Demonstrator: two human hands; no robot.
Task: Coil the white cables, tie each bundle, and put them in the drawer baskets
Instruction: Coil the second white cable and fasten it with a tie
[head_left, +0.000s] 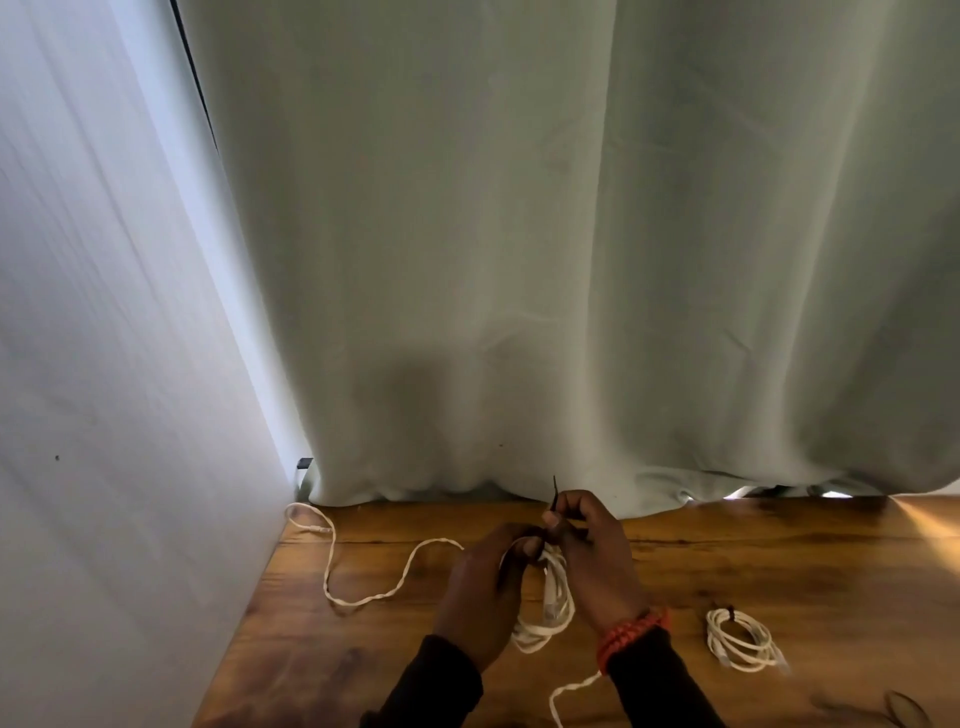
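1. The left hand (485, 587) is curled round the far end of a coiled white cable (550, 608), thumb and fingers pinching the bundle where its loops gather.
2. The right hand (592, 551) is also curled, its fingertips pinching a thin dark tie (554, 493) just above the bundle; one end of the tie sticks up and away from the hands. An orange braided bracelet (631, 636) sits on that wrist.
3. The held coil hangs between the two hands above the wooden table (779, 566). Its long axis runs near to far, loops dropping toward the near edge, and a loose tail (563, 696) trails off below the right wrist.
4. A second white bundle (740, 642), already bound with a dark tie at its far end, lies flat on the table to the right, well apart from the hands.
5. A loose white cable (363, 566) snakes across the table's left part, from the far left corner toward the left hand.
6. A pale curtain (519, 234) hangs behind the table; a white wall (104, 364) stands on the left.
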